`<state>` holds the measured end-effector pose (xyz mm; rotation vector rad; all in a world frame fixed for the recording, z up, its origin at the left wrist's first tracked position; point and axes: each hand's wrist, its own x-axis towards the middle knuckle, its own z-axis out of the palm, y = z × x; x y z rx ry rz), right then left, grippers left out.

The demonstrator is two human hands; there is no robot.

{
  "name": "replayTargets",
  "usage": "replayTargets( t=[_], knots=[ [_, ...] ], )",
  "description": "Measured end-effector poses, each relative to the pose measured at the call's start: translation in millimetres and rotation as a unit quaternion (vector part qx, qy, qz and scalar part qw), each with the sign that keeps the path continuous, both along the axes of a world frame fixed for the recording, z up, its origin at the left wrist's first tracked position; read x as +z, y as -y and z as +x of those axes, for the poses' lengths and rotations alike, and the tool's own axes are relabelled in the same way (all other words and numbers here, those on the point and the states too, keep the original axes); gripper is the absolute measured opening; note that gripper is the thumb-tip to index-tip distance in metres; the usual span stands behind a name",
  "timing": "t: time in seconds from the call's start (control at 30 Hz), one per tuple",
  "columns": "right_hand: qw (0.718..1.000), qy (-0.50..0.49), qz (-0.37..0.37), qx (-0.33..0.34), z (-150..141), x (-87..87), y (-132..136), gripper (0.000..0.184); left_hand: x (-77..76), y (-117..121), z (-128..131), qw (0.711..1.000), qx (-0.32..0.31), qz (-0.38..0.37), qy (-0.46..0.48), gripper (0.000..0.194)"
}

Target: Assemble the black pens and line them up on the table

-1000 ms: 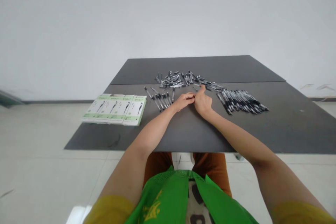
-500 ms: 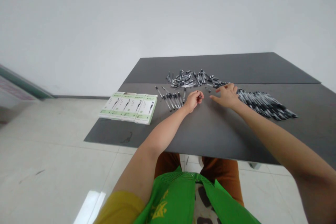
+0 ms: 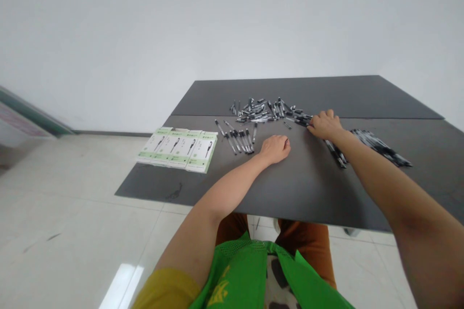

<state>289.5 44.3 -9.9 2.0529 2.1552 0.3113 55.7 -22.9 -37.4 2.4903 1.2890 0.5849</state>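
Pens [image 3: 336, 155] lie on the dark table [image 3: 275, 188] beneath and just beside my right hand [image 3: 326, 125], at the near end of the laid-out stack [image 3: 380, 147] that my forearm partly crosses. My hands are apart. The right one is palm down, fingers bent over the pens; whether they are clamped on any, I cannot tell. My left hand [image 3: 276, 148] rests nearer the middle with its fingers curled in; something small and dark shows at its fingertips, but I cannot tell what it grips.

I judge that a light touch along the barrels suits best here, since pens this slick would roll if pushed sideways, and a low wrist would spare the neighbours. Farther out, a loose heap [image 3: 257, 113] sits at the back, with a short piece [image 3: 287, 125] apart from it, a small fanned row [image 3: 241, 141] in front, and green-and-white boxes [image 3: 177, 148] to the left.
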Motion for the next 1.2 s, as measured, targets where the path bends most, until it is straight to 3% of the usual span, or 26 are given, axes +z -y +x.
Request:
replayTargets(
  t=[0.23, 0.4, 0.53, 0.67, 0.77, 0.9, 1.0, 1.2],
  knots=[
    [0.998, 0.039, 0.020, 0.037, -12, -10.2, 0, 0.046, -0.4, -1, -1, 1.000, -0.003, 0.008, -0.013, 0.021],
    [0.994, 0.017, 0.061, 0.086, -21, -16.7, 3, 0.046, 0.0, -2, -1, 1.000, -0.004, 0.004, -0.007, 0.020],
    [0.993, -0.015, 0.079, 0.082, -26, -20.3, 4, 0.046, -0.2, -2, 1, 1.000, -0.008, -0.007, 0.011, 0.018],
    [0.991, -0.040, 0.110, 0.064, -33, -17.4, 9, 0.045, -0.5, 1, 2, 0.999, 0.047, 0.002, 0.016, 0.022],
    [0.989, -0.051, 0.128, 0.055, -45, -7.3, 24, 0.043, 0.9, 4, 1, 0.994, 0.103, 0.016, 0.021, 0.025],
    [0.979, -0.096, 0.164, 0.077, -71, 2.2, 57, 0.039, 3.0, 5, -1, 0.992, 0.118, 0.013, 0.033, 0.024],
    [0.970, -0.152, 0.160, 0.099, -86, -3.1, 81, 0.039, 3.0, 1, -1, 0.991, 0.124, -0.014, 0.038, 0.021],
    [0.961, -0.215, 0.174, 0.002, -86, -15.8, 112, 0.035, 2.3, -4, -2, 0.984, 0.153, -0.027, 0.093, 0.025]
  ],
)
